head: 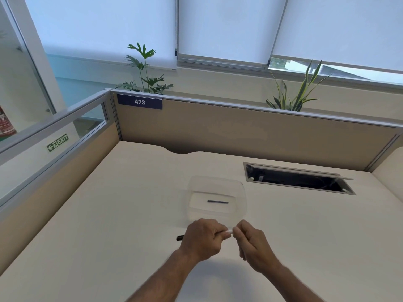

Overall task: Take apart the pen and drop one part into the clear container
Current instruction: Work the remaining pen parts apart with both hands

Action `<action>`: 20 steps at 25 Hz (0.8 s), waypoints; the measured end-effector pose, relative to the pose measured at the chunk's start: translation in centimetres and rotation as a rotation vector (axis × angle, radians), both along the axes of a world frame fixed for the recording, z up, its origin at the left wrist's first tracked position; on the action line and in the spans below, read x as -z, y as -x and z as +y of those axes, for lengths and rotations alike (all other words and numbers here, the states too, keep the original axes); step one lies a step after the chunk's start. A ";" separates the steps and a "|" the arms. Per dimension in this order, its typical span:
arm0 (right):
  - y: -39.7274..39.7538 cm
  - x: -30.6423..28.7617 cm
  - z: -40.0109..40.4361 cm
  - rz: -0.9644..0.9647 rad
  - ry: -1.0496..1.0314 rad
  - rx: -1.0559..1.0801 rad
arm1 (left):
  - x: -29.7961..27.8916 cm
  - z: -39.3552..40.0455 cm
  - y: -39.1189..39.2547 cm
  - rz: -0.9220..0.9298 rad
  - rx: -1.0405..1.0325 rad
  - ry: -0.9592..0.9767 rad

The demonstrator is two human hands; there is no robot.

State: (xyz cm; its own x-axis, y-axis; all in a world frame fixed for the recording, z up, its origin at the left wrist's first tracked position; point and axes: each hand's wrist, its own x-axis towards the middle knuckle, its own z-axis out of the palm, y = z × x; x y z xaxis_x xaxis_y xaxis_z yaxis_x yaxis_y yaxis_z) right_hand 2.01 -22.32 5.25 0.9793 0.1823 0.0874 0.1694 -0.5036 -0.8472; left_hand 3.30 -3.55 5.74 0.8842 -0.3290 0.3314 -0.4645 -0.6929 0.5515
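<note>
Two hands hold a pen just in front of a clear box on the desk.

The left hand (204,238) is closed around the thin white pen with a black tip (226,232); the right hand (250,241) pinches its white end; a short dark stick (217,202) lies inside the clear plastic box (243,199), on the pale cream desk (130,192).
</note>
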 end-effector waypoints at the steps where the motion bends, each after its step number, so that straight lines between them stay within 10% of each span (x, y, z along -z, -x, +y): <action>1: 0.1 0.1 -0.2 -0.058 0.050 -0.024 | 0.0 0.1 0.0 0.036 0.008 0.012; 10: 0.3 0.8 -0.1 -0.377 0.253 -0.052 | -0.5 0.3 0.4 0.452 0.178 0.137; 20: -0.1 0.2 1.3 -0.142 0.045 0.044 | 0.0 0.2 0.2 0.137 0.064 0.116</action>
